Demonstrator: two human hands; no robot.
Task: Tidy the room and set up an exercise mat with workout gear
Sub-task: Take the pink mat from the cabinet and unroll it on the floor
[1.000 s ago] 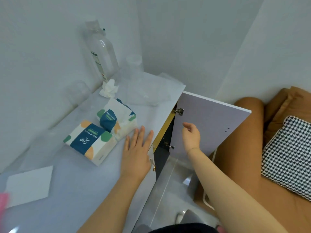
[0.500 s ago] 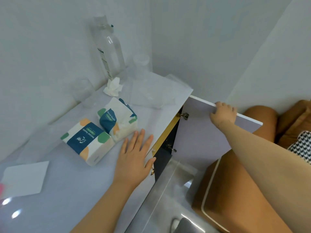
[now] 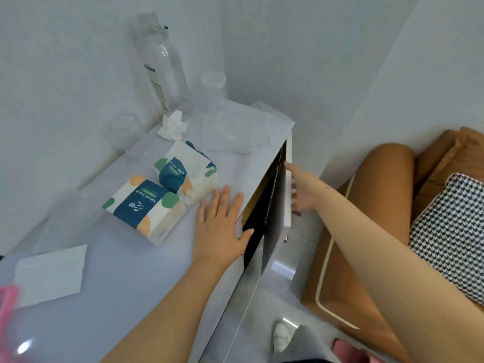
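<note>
A white cabinet [image 3: 146, 279] stands against the wall. Its door [image 3: 275, 226] is almost closed, with a dark gap still showing at the front. My right hand [image 3: 301, 192] presses flat against the door's outer face with straight fingers. My left hand [image 3: 220, 226] rests flat on the cabinet top near its front edge, fingers spread. Two tissue packs [image 3: 162, 195] with blue and green print lie on the top just left of that hand.
A clear plastic bottle [image 3: 159, 64], clear cups [image 3: 213, 93], a crumpled tissue [image 3: 172, 125] and a plastic sheet [image 3: 235, 132] sit at the back. A white paper [image 3: 49, 273] lies front left. An orange sofa [image 3: 387, 200] with a checked cushion [image 3: 455, 231] stands right.
The cabinet door has swung from wide open to nearly closed. My right hand moved from the door's top edge to its outer face, pushing it in. My left hand stayed on the top.
</note>
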